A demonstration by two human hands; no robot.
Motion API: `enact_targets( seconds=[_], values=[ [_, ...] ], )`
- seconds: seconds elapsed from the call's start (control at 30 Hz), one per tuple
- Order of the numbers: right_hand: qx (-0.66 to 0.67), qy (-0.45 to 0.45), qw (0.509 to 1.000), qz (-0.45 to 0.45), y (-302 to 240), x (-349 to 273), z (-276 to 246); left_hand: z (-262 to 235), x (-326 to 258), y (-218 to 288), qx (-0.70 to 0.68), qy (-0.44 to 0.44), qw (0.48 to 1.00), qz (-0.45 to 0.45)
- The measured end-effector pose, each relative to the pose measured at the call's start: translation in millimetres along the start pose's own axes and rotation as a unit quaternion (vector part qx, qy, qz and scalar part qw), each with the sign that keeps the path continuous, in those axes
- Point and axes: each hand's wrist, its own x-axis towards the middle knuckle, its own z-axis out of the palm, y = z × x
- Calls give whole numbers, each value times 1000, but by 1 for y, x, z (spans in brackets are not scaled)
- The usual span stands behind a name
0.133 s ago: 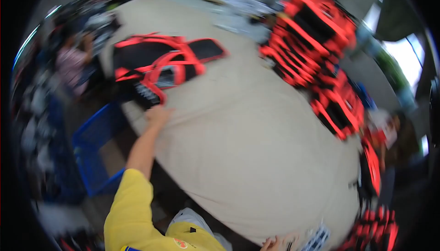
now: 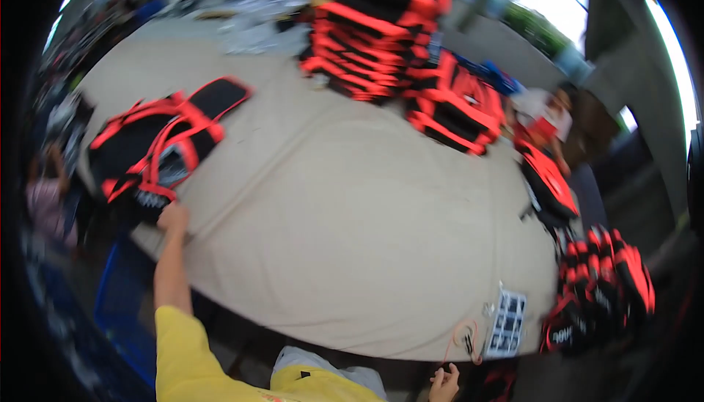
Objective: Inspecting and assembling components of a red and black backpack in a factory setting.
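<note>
A red-and-black bag (image 2: 158, 134) lies unfolded at the left of the table, with straps and a grey patch on top. My left hand (image 2: 173, 217) is closed on the bag's near black corner, which carries white lettering. My right hand (image 2: 444, 384) is low at the table's front edge, its fingers loosely bent and apart, with nothing plainly held. Close to its fingertips lies a thin orange cord (image 2: 475, 351) with a small dark tool (image 2: 468, 340) whose kind I cannot make out.
The beige-covered table (image 2: 352, 218) fills the middle. Tall stacks of red-and-black bags (image 2: 374, 42) stand at the back, more bags (image 2: 598, 284) at the right. A sheet of dark labels (image 2: 507, 323) lies near right. A blue crate (image 2: 117, 292) sits lower left. Two people are at the far sides.
The view has swung to the right, so the bag and my left hand appear farther left. My left hand stays at the bag's corner. More of the right side shows.
</note>
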Motion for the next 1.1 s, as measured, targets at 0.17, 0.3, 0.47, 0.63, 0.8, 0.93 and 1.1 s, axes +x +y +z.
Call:
enact_targets(
  seconds=[0.17, 0.3, 0.47, 0.63, 0.8, 0.93, 1.1],
  values=[
    [113, 67, 982, 138, 99, -103, -65, -91, -97, 17, 105, 5, 966, 237],
    [112, -98, 987, 56, 68, -84, -12, -156, -201, 101, 58, 94, 913, 392],
    [124, -194, 966, -115, 46, -40, 28, -161, -420, 158, -111, -125, 789, 592],
    [156, -279, 933, -163, 40, -7, 14, -170, -561, 61, -66, 47, 782, 618],
    [169, -293, 939, -65, 95, 36, 24, -81, -571, 12, 49, 27, 827, 560],
    [248, -462, 845, 107, 70, 32, 21, -96, -575, 4, 25, 57, 839, 541],
    [365, -567, 719, 171, 58, 62, 40, -83, -520, 34, -336, 111, 915, 195]
  ],
)
